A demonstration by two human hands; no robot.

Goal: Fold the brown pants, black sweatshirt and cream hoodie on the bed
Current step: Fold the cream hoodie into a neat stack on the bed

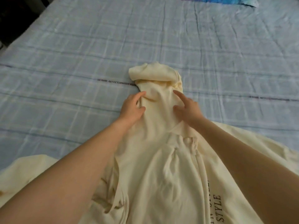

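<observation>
The cream hoodie (161, 167) lies spread on the bed, its body near me and its hood (155, 75) bunched at the far end. Dark lettering reading "STYLE" shows at its lower right. My left hand (131, 107) rests on the left edge of the neck area, fingers curled and pinching a fold of cream fabric. My right hand (187, 107) presses flat on the right side of the neck, fingers apart, index finger pointing toward the hood. The brown pants and black sweatshirt are not in view.
The bed (80, 54) is covered by a light blue plaid sheet with wrinkles. A colourful blue and purple cloth (229, 0) lies at the far top edge. The bed's left edge borders a dark floor area (14, 15).
</observation>
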